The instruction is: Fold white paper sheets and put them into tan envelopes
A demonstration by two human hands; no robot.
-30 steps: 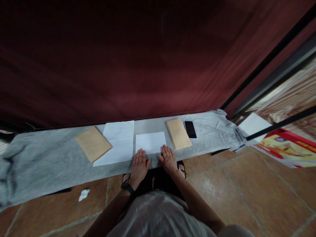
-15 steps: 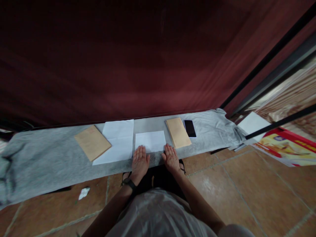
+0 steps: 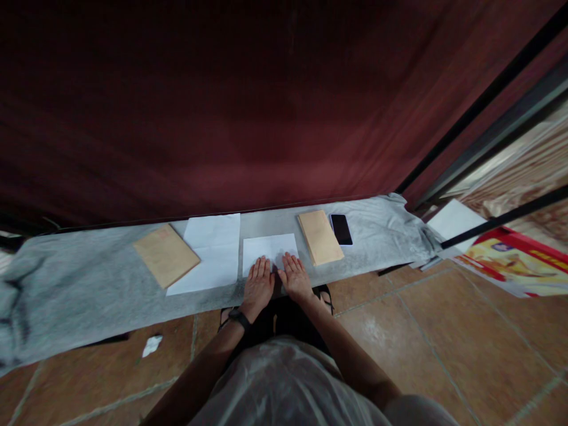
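Note:
In front of me a small white sheet, perhaps folded paper [image 3: 270, 244], lies flat on the grey cloth. My left hand [image 3: 258, 284] rests palm down with outstretched fingers on its near edge. Beside it, my right hand [image 3: 295, 278] lies flat on the same paper, fingers extended. The two hands are close together, thumbs almost meeting. To the left are larger white sheets [image 3: 213, 254], with a stack of brown envelopes [image 3: 166, 255] overlapping their left side. Right of the small paper lies another stack of brown envelopes [image 3: 320, 236].
A phone [image 3: 341, 229] with a dark screen lies right of the envelopes. Grey cloth [image 3: 89, 296] covers the narrow bench along a dark red wall [image 3: 266, 118]. A colourful printed box [image 3: 519, 263] is at the right, and crumpled white paper [image 3: 152, 345] lies on the tiled floor.
Both hands have moved inward along the near edge of the small paper, toward each other, and now rest farther onto it. The envelopes, sheets and phone stay put.

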